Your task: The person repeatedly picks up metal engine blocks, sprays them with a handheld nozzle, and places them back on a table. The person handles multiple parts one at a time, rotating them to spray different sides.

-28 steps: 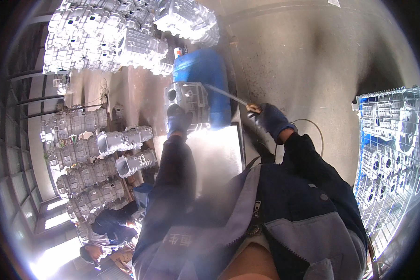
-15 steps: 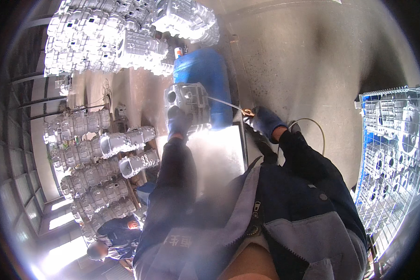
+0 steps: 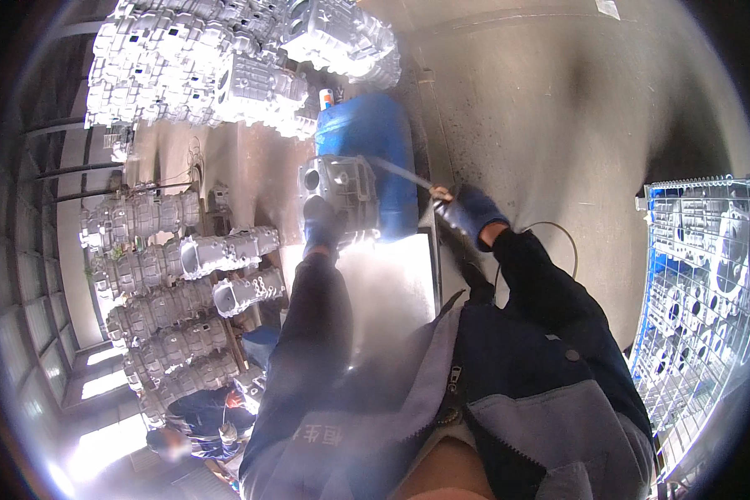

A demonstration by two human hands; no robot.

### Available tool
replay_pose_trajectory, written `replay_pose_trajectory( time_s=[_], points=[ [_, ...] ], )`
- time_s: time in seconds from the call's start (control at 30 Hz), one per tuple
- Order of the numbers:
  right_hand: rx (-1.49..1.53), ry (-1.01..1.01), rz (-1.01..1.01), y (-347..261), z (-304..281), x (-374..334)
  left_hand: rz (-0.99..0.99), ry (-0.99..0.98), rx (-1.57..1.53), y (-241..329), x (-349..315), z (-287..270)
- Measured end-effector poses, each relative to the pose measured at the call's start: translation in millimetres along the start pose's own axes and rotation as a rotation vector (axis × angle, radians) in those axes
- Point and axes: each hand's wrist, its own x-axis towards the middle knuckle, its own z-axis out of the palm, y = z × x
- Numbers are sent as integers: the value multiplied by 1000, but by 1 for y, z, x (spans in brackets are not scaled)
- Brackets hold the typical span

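While our left hand (image 3: 319, 218) rests on the grey metal casting (image 3: 354, 196), our right hand (image 3: 477, 215) holds a thin rod tool (image 3: 408, 174) whose far end reaches the casting's upper right edge; whether it touches, we cannot tell. We judge the work on this piece to be under way, since tool and casting are both engaged, but nothing visible shows which faces are finished or what is left. Stacked castings (image 3: 162, 71) stand beyond it to the left, and a wire cage (image 3: 696, 292) of metal parts stands well to its right; how far those are done is unclear too.

The casting lies directly under our left fingers, which cover its near left side just below a round opening; how tightly they curl, we cannot tell. Our right fingers are closed around the tool's brass-coloured handle (image 3: 440, 195), to the right of the casting and apart from it. A blue drum (image 3: 379, 125) shows just beyond the casting, a bright surface (image 3: 392, 275) on its near side.
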Motion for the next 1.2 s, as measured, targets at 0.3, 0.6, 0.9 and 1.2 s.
replay_pose_trajectory(
  time_s=[0.3,0.6,0.9,1.2],
  points=[
    [-25,-74,112,-27,-19,-6,-67,-149,-98,10,-7,-15],
    [100,-42,41,-10,0,9,-36,-97,-33,6,-8,-13],
    [13,161,-126,-3,4,2,-71,-95,-99,10,-2,-10],
    [-41,2,-21,-29,-20,-5,14,24,0,1,0,5]
  ],
)
